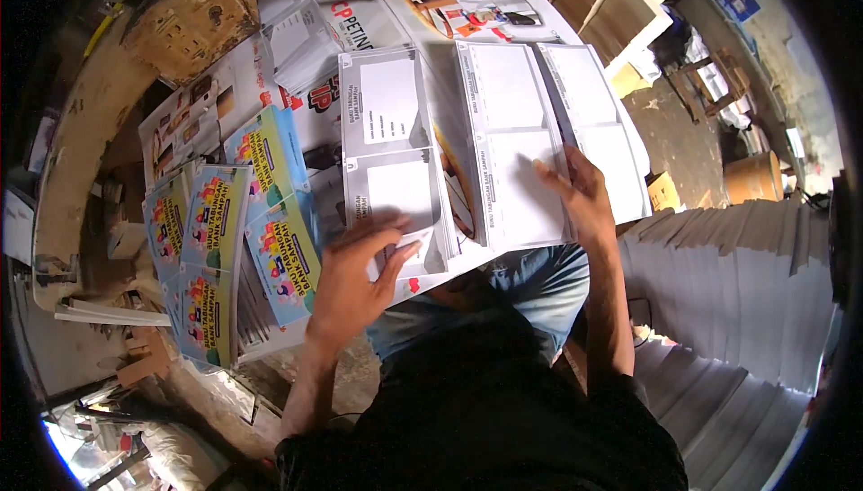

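In front of me, a stack of grey-and-white printed sheets (387,163) lies on a table covered with printed paper. My left hand (355,271) is at its lower corner, thumb and fingers pinching a lifted white corner. Just to the right is a second stack of printed sheets (517,145). My right hand (589,199) is at that stack's right edge, thumb over the top and the other fingers at the side, partly hidden. Beyond it, a third stack of pale sheets (598,122) lies partly behind my right hand.
Colourful blue-and-yellow printed covers (211,266) are piled at the table's left. Further back lie more white sheets (306,46) and the table's printed covering (503,14). Tall stacks of grey paper (719,275) stand at the right, near a brown round container (753,178).
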Tool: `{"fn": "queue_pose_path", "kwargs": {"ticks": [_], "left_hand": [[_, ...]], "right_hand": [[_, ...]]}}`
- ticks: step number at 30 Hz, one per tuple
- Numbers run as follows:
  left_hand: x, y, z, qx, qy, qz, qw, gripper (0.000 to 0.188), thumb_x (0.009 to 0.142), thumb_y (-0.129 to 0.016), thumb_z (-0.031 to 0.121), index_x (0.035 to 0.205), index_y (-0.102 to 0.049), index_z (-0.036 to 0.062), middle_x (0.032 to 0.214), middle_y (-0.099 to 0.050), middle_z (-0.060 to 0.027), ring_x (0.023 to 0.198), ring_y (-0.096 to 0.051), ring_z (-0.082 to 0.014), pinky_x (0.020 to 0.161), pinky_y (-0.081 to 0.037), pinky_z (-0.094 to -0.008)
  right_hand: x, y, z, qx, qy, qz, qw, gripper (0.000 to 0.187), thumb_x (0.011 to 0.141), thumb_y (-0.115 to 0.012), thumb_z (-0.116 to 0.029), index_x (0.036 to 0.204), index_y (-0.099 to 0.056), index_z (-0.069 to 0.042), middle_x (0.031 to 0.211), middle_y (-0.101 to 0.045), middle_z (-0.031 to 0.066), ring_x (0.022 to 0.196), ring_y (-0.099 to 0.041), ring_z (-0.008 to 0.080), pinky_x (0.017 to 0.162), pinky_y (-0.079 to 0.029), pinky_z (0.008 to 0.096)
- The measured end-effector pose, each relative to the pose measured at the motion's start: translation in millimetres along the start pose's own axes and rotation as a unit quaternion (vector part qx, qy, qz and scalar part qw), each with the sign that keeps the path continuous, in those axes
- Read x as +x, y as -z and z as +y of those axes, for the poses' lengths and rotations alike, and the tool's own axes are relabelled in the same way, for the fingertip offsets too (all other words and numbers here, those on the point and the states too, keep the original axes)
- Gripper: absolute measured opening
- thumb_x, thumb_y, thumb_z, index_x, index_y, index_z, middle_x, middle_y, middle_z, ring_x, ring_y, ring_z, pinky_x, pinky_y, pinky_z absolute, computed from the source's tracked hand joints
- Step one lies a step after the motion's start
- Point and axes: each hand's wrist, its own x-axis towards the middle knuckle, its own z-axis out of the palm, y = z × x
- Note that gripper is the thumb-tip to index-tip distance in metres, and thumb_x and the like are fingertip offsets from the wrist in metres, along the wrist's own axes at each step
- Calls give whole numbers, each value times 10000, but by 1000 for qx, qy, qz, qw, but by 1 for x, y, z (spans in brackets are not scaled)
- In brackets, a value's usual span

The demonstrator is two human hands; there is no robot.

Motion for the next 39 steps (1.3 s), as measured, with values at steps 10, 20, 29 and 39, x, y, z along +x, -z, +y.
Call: {"fn": "queue_pose_path", "kwargs": {"ticks": [10,20,29,39], "left_hand": [[-20,0,13,-203,135,231,942,149,809,-746,21,730,-630,-25,649,-573,7,593,-463,-2,503,-341,-173],[-34,22,4,-298,31,57,952,486,761,-804,137,1175,-608,-24,1290,-573,-206,1212,-552,-301,959,-508,-410],[-78,87,-41,188,114,-24,975,891,631,-856,288,1396,-429,124,1413,-456,-207,1381,-335,-358,1121,-317,-468],[-110,76,-46,-7,192,294,936,181,927,-628,75,804,-545,-30,684,-505,-39,646,-400,-51,554,-374,-236]], "right_hand": [[-20,-12,-37,86,43,28,995,669,891,-664,-101,1434,-310,63,1098,-649,171,983,-627,181,886,-489,285],[-47,-114,3,34,147,-77,986,562,948,-519,-66,1449,-287,38,1420,-396,231,1308,-399,260,1097,-295,345],[-61,-121,-51,41,-45,-8,998,798,895,-526,-580,1429,-395,-1,1432,-409,210,1303,-419,306,1082,-326,378],[-53,-126,-46,24,73,-96,992,673,886,-671,-129,1405,-317,111,1147,-601,213,1012,-605,227,888,-477,316]]}}
